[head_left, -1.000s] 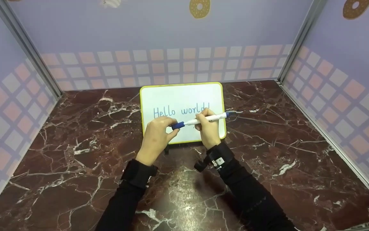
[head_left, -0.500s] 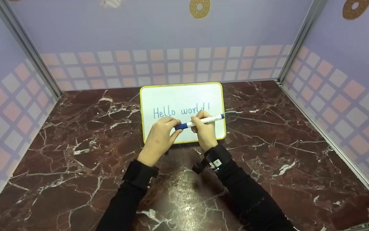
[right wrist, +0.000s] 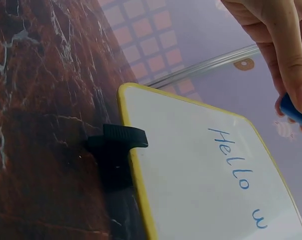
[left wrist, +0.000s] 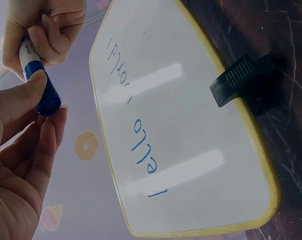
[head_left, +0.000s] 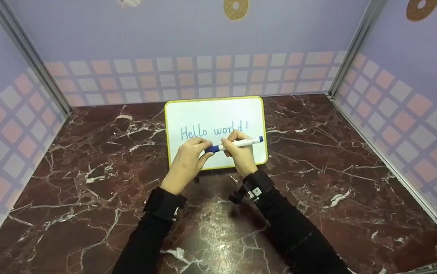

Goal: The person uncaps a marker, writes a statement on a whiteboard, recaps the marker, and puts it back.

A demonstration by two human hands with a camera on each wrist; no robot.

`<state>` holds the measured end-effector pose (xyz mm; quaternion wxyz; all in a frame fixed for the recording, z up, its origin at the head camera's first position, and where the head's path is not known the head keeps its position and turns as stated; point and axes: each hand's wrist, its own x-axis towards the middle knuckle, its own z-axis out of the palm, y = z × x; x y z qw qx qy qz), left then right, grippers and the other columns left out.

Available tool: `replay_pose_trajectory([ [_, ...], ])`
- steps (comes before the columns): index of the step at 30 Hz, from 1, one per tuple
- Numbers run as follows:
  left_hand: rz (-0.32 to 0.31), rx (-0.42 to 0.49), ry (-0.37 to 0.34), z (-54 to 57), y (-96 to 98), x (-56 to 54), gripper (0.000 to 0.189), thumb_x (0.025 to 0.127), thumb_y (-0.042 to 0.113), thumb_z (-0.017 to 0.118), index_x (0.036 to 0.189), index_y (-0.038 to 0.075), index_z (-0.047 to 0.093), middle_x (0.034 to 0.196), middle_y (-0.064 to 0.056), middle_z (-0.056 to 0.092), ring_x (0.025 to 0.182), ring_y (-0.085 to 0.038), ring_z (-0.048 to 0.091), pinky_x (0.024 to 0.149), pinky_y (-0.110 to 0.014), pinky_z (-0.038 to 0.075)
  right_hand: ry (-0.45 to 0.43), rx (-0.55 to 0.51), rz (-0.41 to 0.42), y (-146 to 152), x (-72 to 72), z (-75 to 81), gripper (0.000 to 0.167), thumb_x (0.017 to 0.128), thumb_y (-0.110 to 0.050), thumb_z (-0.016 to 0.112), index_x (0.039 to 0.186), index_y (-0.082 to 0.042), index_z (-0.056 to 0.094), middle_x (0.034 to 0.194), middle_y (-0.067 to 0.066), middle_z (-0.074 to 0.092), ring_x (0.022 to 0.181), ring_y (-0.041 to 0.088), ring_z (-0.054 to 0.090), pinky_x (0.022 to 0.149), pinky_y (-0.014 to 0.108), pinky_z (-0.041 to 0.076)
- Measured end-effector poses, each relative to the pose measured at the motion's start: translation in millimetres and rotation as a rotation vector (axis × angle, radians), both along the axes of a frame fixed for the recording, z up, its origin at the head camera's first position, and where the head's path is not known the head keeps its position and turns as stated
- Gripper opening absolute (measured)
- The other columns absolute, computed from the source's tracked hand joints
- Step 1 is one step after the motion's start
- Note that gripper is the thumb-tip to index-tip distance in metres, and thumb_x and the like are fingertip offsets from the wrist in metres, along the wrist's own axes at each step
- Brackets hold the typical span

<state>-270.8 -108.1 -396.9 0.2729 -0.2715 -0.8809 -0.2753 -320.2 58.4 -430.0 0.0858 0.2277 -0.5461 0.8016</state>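
A white marker [head_left: 244,142] with a blue end lies across both hands, in front of the whiteboard [head_left: 210,112]. My left hand [head_left: 188,158] pinches its blue cap [head_left: 211,148] between thumb and fingers. The white barrel is gripped by my right hand [head_left: 242,154]. In the left wrist view the cap [left wrist: 49,97] sits on the marker, against the white barrel. The board has a yellow frame and reads "Hello world!" in blue. Only part of the left hand [right wrist: 286,45] and the cap show in the right wrist view.
A black clip stand [left wrist: 243,80] holds the board's lower edge on the dark red marbled table [head_left: 89,213]. Behind the board rises a purple wall [head_left: 188,34] with pink and white squares. Side walls stand left and right.
The right hand has moved left and slightly down, bringing the marker's tip into the blue cap. The exclamation mark on the board has come into full view.
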Motion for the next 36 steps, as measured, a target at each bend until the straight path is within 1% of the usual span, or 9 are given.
replay_pose_trajectory([
  [7,0.014,0.015,0.022,-2.5,-0.6,-1.6,0.017,0.087,0.01,0.073,0.101,-0.001,0.073,0.099,-0.015,0.072,0.092,-0.03,0.069,0.081,-0.039,0.059,-0.015,0.015,0.046,3.5,-2.3,3.0,0.03,0.091,0.006,0.059,0.069,-0.013,0.051,0.06,-0.006,0.05,0.05,0.006,0.045,0.047,0.017,0.034],
  [11,0.046,0.018,0.03,-2.3,-3.8,-2.2,0.02,0.087,0.01,0.073,0.103,-0.001,0.074,0.1,-0.015,0.071,0.095,-0.03,0.069,0.084,-0.039,0.059,-0.008,0.047,0.029,10.3,-4.0,6.8,0.007,0.09,0.003,0.066,0.091,-0.001,0.06,0.076,-0.002,0.062,0.063,0.009,0.056,0.054,0.018,0.043],
  [14,0.075,0.028,0.025,-1.1,-6.8,-2.6,0.022,0.087,0.01,0.073,0.105,-0.002,0.074,0.102,-0.015,0.071,0.097,-0.03,0.068,0.086,-0.038,0.059,0.063,0.075,-0.083,19.1,-7.9,10.9,0.037,0.085,0.002,0.072,0.119,0.004,0.056,0.099,0.007,0.067,0.085,0.014,0.063,0.069,0.022,0.054],
  [17,0.097,0.032,0.022,0.0,-9.2,-2.9,0.022,0.088,0.01,0.073,0.106,-0.003,0.074,0.103,-0.016,0.071,0.097,-0.03,0.068,0.086,-0.038,0.059,0.241,0.186,-0.289,29.2,-13.5,13.7,0.058,0.078,0.001,0.08,0.13,0.002,0.053,0.112,0.014,0.066,0.102,0.018,0.061,0.089,0.031,0.052],
  [20,0.118,0.015,0.025,0.7,-10.4,-3.1,0.022,0.089,0.01,0.072,0.106,-0.003,0.073,0.103,-0.016,0.071,0.097,-0.03,0.068,0.085,-0.037,0.059,0.539,0.391,-0.535,36.8,-17.7,15.4,0.057,0.07,-0.007,0.088,0.12,0.0,0.063,0.112,0.014,0.068,0.109,0.024,0.057,0.099,0.039,0.046],
  [23,0.145,-0.012,0.035,2.0,-10.2,-3.5,0.022,0.088,0.01,0.072,0.106,-0.003,0.073,0.103,-0.016,0.071,0.097,-0.031,0.068,0.085,-0.038,0.059,0.865,0.588,-0.738,39.2,-19.0,16.0,0.049,0.065,-0.019,0.093,0.107,-0.005,0.072,0.106,0.011,0.07,0.107,0.028,0.057,0.099,0.042,0.046],
  [26,0.167,-0.029,0.041,3.3,-8.9,-4.2,0.022,0.088,0.01,0.073,0.105,-0.003,0.073,0.103,-0.017,0.07,0.098,-0.032,0.068,0.085,-0.039,0.059,1.079,0.73,-0.834,37.0,-18.1,14.2,0.044,0.064,-0.025,0.093,0.102,-0.011,0.075,0.102,0.007,0.071,0.105,0.029,0.058,0.094,0.043,0.048],
  [31,0.181,-0.046,0.038,3.3,-8.4,-4.7,0.022,0.088,0.009,0.073,0.106,-0.003,0.073,0.103,-0.017,0.07,0.099,-0.032,0.067,0.087,-0.039,0.058,1.189,0.835,-0.878,30.3,-17.2,9.7,0.038,0.068,-0.023,0.09,0.103,-0.015,0.077,0.102,0.003,0.073,0.103,0.025,0.061,0.088,0.04,0.05],
  [36,0.19,-0.046,0.04,4.4,-9.6,-3.9,0.021,0.088,0.008,0.073,0.106,-0.003,0.073,0.103,-0.016,0.07,0.098,-0.031,0.067,0.085,-0.039,0.059,1.229,0.828,-0.878,27.1,-19.3,6.8,0.028,0.072,-0.015,0.087,0.099,-0.013,0.078,0.097,0.003,0.073,0.095,0.023,0.063,0.083,0.037,0.052],
])
